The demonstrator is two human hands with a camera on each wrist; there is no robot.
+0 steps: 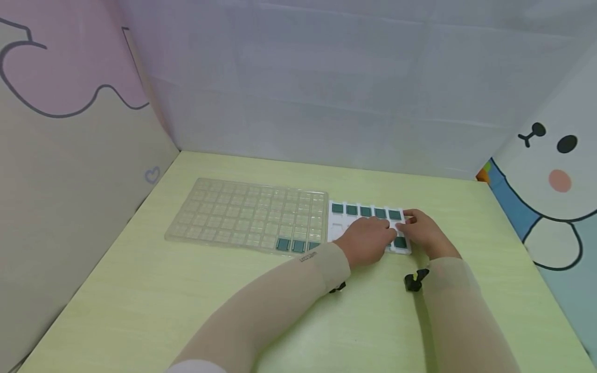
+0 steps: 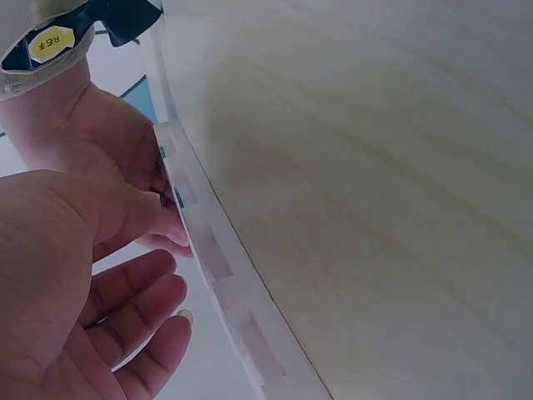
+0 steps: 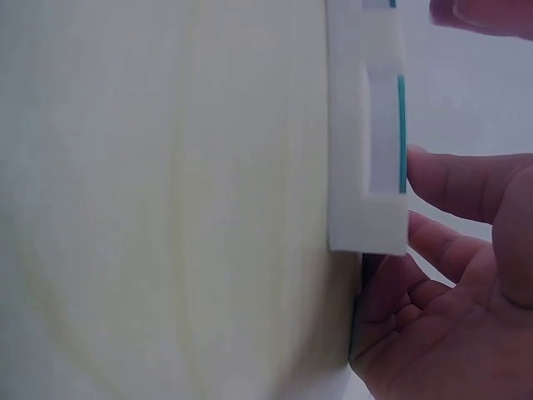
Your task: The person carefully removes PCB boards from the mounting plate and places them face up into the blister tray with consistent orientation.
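Observation:
A white tray (image 1: 337, 231) holds several dark green square pieces (image 1: 366, 211) in its back row and more along the front. My left hand (image 1: 368, 239) reaches over its middle and covers part of it. In the left wrist view, the left thumb (image 2: 158, 218) is at the tray's edge and the other fingers are loosely bent; whether a piece is between the fingertips is hidden. At the right end, my right hand (image 1: 423, 233) grips the tray's edge. The right wrist view has its thumb (image 3: 445, 179) beside a green piece (image 3: 402, 133), with fingers round the corner.
Left of the white tray, close against it, lies a clear plastic tray (image 1: 233, 211) with many square compartments. Green pieces (image 1: 283, 244) sit in its front right corner. Both trays rest on a pale yellow table (image 1: 154, 305), with a white wall panel (image 1: 303, 93) behind.

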